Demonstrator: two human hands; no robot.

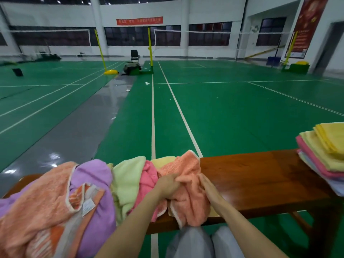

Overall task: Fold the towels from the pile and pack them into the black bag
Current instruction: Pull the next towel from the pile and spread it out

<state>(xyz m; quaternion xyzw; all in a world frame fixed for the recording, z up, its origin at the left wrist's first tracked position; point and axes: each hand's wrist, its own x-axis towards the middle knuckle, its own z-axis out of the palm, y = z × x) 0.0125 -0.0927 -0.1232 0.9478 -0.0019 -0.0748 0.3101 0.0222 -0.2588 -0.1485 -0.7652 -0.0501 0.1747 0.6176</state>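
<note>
Badminton hall, green court floor [223, 108] with white lines, nets and yellow posts at the far end, grey strip on the left. Wooden bench [260, 179] runs across the foreground. Unfolded pile [83, 192] covers the bench's left half: a big peach towel [37, 202] with an orange-striped edge and a white label, a purple towel [93, 175] under and behind it, a light green towel [128, 175], a pink towel [149, 177] and a bit of yellow behind that. An orange towel [188, 187] sits at the pile's right edge, crumpled, its top standing above the bench's far edge and its lower end hanging over the near edge. Left hand [168, 186] grasps a bunch of the orange towel at mid height, fingers curled into the fabric, thumb side up; the pink towel lies just left of that wrist. Right hand [208, 187] lies along the orange towel's right side, fingers straight and together, pressing the cloth's edge, palm side toward the towel; it grasps nothing I can see. So the orange towel sits between both hands, touching both. Bare bench wood to the right of the right hand. Folded stack [323, 155] at the bench's far right end: yellow on top, then pale yellow, pink, light blue or white at the bottom, partly cut by the frame edge. Grey trouser knees [195, 241] show below the bench. Black bag not in view.
</note>
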